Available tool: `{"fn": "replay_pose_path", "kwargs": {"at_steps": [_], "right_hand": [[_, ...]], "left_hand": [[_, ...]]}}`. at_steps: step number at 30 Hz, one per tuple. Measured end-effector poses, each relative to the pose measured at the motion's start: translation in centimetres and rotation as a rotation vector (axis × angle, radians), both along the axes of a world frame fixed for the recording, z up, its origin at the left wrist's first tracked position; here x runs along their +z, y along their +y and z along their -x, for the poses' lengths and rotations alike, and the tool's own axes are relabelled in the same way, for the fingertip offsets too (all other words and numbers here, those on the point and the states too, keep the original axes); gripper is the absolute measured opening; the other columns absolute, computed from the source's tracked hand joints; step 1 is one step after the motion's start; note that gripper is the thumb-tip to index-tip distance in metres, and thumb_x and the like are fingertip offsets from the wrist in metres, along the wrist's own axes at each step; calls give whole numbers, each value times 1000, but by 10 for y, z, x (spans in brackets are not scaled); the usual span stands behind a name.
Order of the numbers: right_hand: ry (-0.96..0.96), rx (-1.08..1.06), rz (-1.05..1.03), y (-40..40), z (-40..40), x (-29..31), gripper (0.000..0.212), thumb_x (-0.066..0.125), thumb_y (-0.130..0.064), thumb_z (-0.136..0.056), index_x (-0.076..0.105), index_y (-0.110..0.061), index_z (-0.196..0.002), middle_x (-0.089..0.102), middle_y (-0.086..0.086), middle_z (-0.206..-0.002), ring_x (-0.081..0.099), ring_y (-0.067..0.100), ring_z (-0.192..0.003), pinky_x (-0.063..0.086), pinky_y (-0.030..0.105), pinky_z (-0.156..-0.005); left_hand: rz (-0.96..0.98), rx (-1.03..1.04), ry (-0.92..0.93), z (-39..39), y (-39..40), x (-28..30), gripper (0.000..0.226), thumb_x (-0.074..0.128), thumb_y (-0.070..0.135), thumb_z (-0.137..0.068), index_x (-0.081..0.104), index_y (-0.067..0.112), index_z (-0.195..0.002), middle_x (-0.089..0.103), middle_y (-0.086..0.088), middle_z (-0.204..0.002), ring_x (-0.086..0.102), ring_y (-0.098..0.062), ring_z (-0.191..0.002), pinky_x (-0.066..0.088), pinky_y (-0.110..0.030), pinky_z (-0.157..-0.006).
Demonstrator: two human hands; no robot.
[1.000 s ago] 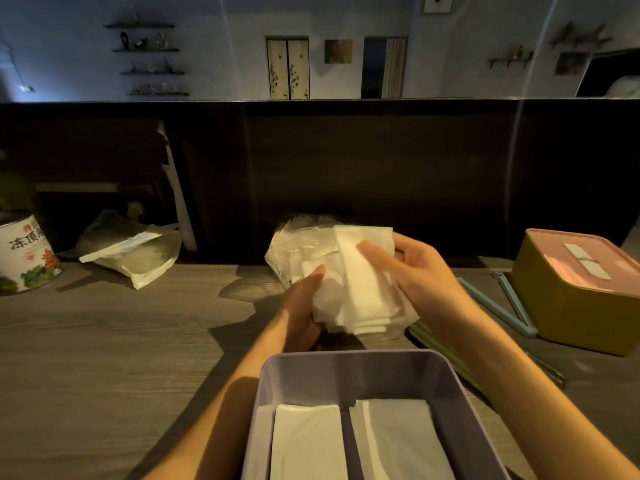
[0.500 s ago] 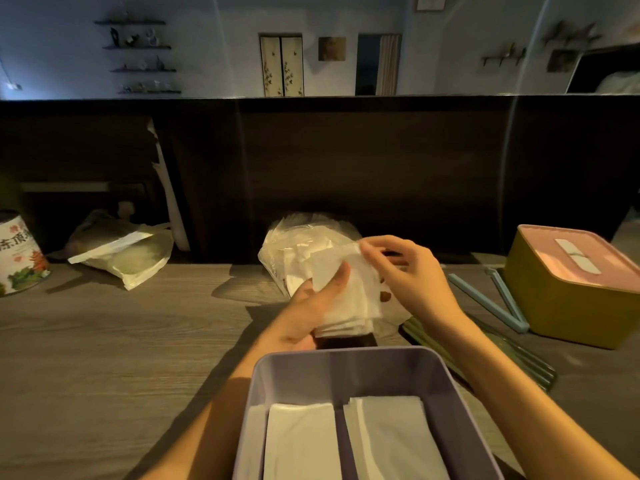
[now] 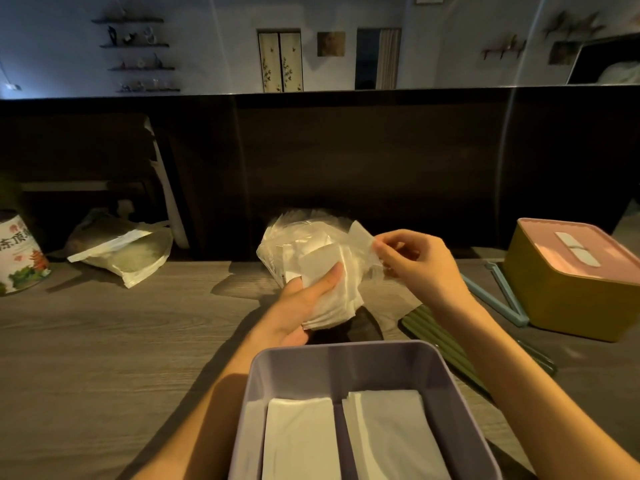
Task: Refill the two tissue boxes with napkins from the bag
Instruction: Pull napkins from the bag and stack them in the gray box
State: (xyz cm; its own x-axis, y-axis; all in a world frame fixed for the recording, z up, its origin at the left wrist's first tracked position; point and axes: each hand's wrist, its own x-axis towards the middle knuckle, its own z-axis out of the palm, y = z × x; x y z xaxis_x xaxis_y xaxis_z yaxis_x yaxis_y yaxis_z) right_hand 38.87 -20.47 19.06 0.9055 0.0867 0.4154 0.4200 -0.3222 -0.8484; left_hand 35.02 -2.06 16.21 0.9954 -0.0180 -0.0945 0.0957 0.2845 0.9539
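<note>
A clear plastic bag (image 3: 294,237) of white napkins stands mid-table against the dark back panel. My left hand (image 3: 301,306) grips a stack of white napkins (image 3: 332,292) in front of the bag, thumb on top. My right hand (image 3: 415,265) pinches the upper right corner of a napkin or the bag's edge; which one I cannot tell. An open lilac tissue box (image 3: 346,362) sits nearest me with two white napkin stacks (image 3: 346,434) side by side inside. A yellow tissue box (image 3: 571,299) with a closed pink lid stands at the right.
A printed tin can (image 3: 19,254) stands at the far left, with a flat plastic pouch (image 3: 124,254) next to it. Light blue sticks (image 3: 502,296) and a dark green ribbed lid (image 3: 440,341) lie between the boxes. A dark panel (image 3: 381,161) closes off the table's back.
My right hand has slid from the face of the stack up to its right corner. My left thumb has moved onto the stack, which has come lower and nearer.
</note>
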Motion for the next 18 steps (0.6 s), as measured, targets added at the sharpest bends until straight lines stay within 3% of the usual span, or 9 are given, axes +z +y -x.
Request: {"fn": "replay_pose_path", "kwargs": {"at_steps": [2,5,8,11,14,16,18], "right_hand": [[-11,-54,-84,-2,-2,2,14,66,-26,-98,73,-21,-109,71,-8,-97,69,9,-91,61,24,-75],[27,-53,-220,-4,0,6,12,65,-25,-99,71,-21,-108,70,-7,-103,70,10,-95,60,19,-72],[22,-49,-261,-6,1,11,12,65,-26,-99,71,-22,-109,72,-6,-103,71,8,-93,58,16,-72],[145,137,-422,-7,4,20,20,64,-25,-100,72,-16,-115,75,1,-103,73,16,-93,60,24,-77],[248,399,-521,-9,12,29,28,58,-27,-101,69,-14,-123,73,3,-102,71,18,-92,59,28,-78],[296,511,-513,-9,18,34,27,56,-30,-100,71,-21,-120,73,0,-96,71,14,-86,59,26,-71],[297,542,-428,-8,21,34,20,59,-25,-99,74,-21,-112,74,-1,-91,72,13,-81,58,24,-68]], "left_hand": [[42,31,43,0,2,-2,66,78,39,-75,57,17,-134,71,-7,-122,68,-24,-113,57,-36,-92],[140,77,98,-1,5,-4,65,81,33,-75,55,18,-133,69,-11,-123,68,-28,-111,60,-39,-84],[213,96,92,0,8,-5,60,82,28,-79,57,18,-132,72,-13,-119,69,-31,-110,57,-49,-94],[257,87,75,2,7,-2,46,78,24,-82,61,13,-124,76,-13,-107,74,-30,-99,58,-50,-90],[306,84,101,4,5,6,31,68,24,-91,62,9,-117,77,-14,-85,76,-23,-72,62,-34,-59],[325,53,103,4,5,8,38,61,24,-94,58,5,-126,74,-17,-94,76,-24,-75,61,-32,-58],[305,47,90,4,5,8,34,56,27,-96,59,5,-122,75,-16,-98,76,-26,-81,62,-36,-65]]}}
